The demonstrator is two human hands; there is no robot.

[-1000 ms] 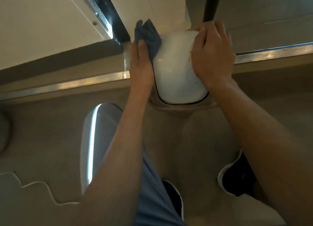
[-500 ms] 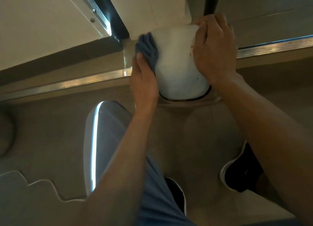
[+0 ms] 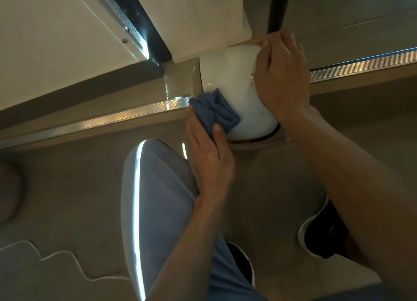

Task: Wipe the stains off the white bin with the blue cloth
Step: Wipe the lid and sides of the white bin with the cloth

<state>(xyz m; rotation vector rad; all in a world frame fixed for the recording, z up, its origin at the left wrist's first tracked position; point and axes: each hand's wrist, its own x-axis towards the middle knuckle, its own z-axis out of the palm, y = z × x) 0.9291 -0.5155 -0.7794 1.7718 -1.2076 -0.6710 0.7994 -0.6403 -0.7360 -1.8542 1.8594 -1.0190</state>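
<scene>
The white bin (image 3: pixel 234 84) stands on the floor against a wall corner, seen from above, its rounded lid facing me. Small brown stains show on the lid near its right side. My left hand (image 3: pixel 209 158) holds the bunched blue cloth (image 3: pixel 214 113) and presses it against the bin's lower left side, thumb on the cloth. My right hand (image 3: pixel 282 75) lies over the bin's right side with its fingers curled over the far rim, covering part of the lid.
A metal threshold strip (image 3: pixel 101 122) runs across the floor on both sides of the bin. A dark door frame (image 3: pixel 144 27) and white panels rise behind. My knee in grey-blue trousers (image 3: pixel 155 199) and a black shoe (image 3: pixel 325 233) are below on the tan floor.
My left hand has drawn the blue cloth from the bin's upper left edge down along its left side toward me. My right hand stays on the bin's right side.
</scene>
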